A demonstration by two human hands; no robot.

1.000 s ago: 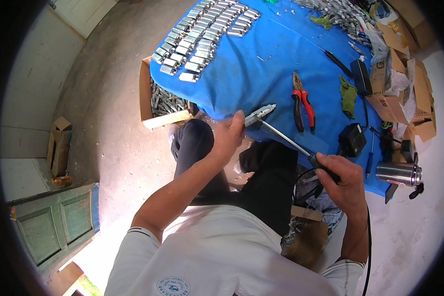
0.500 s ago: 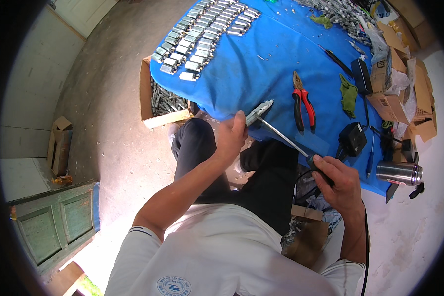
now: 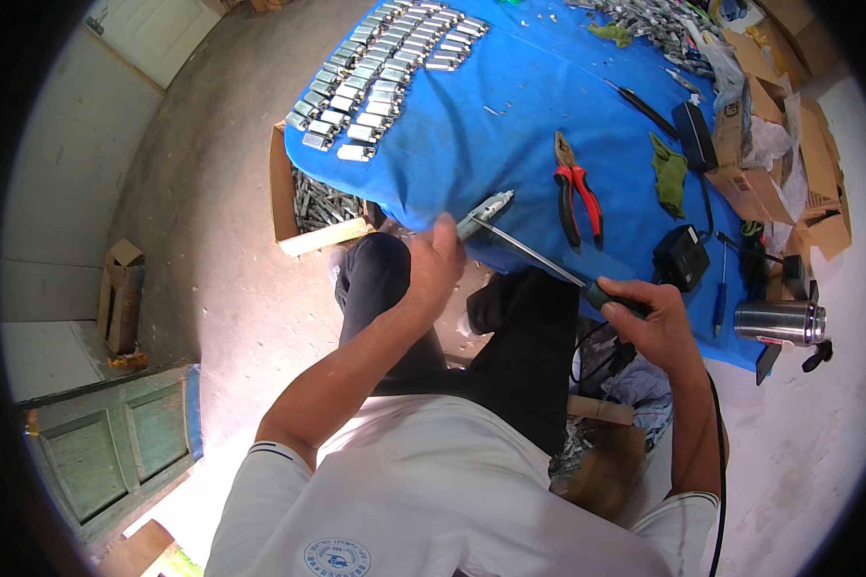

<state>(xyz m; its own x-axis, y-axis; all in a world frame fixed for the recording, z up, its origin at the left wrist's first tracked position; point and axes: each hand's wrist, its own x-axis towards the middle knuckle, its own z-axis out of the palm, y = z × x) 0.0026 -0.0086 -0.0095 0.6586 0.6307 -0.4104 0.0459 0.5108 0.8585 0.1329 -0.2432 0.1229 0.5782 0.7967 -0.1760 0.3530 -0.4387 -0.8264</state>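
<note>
Over the table's near edge, my left hand grips one end of a slim grey metal part, whose far end points up and to the right. My right hand is closed around the dark handle of a screwdriver. The screwdriver's long shaft slants up to the left, and its tip meets the side of the metal part close to my left fingers. Whether the tip sits in a slot is too small to tell. Pliers with red and black handles lie on the blue cloth just beyond.
Rows of silver metal blocks cover the table's far left. A cardboard box of metal pieces stands below that corner. To the right are a green rag, a black adapter, a blue screwdriver, a steel flask and open cartons.
Both hands, the metal part and the screwdriver appear slightly further left, as do the things on the table. My right hand has shifted its grip, with the thumb now stretched along the handle.
</note>
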